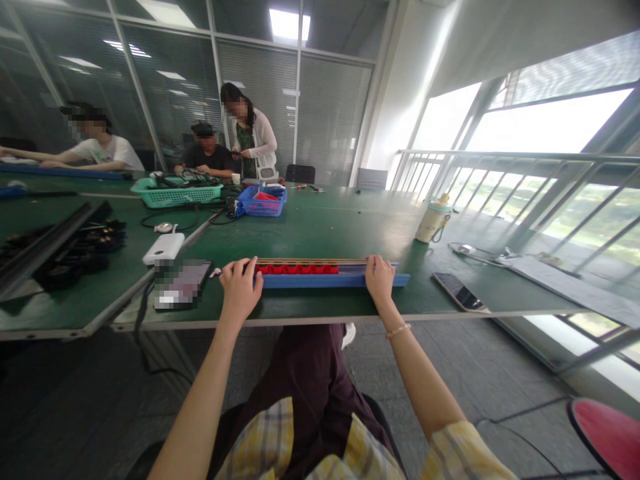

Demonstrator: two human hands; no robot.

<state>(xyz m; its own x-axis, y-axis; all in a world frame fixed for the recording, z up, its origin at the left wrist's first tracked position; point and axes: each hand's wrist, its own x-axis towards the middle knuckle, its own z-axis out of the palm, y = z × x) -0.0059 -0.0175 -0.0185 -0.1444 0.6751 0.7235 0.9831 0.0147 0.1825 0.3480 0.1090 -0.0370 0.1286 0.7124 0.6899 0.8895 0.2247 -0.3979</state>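
A long blue channel (pixel 310 281) lies crosswise on the table close to its front edge. Several red parts (pixel 300 269) sit in a row inside it, and thin yellowish strips (pixel 320 261) run along its far side. My left hand (pixel 241 285) grips the left end, thumb on the near side and fingers over the far side. Toward the right end, my right hand (pixel 380 275) is closed round the channel, whose blue tip sticks out past it. The undersides of both hands' fingers are partly hidden.
A green table (pixel 320 230) holds a phone (pixel 183 285) and white power bank (pixel 164 248) at left, a phone (pixel 457 292) and bottle (pixel 433 220) at right. Green (pixel 180 195) and blue baskets (pixel 263 205) stand farther back. Dark strips (pixel 60 247) lie far left. Three people are beyond.
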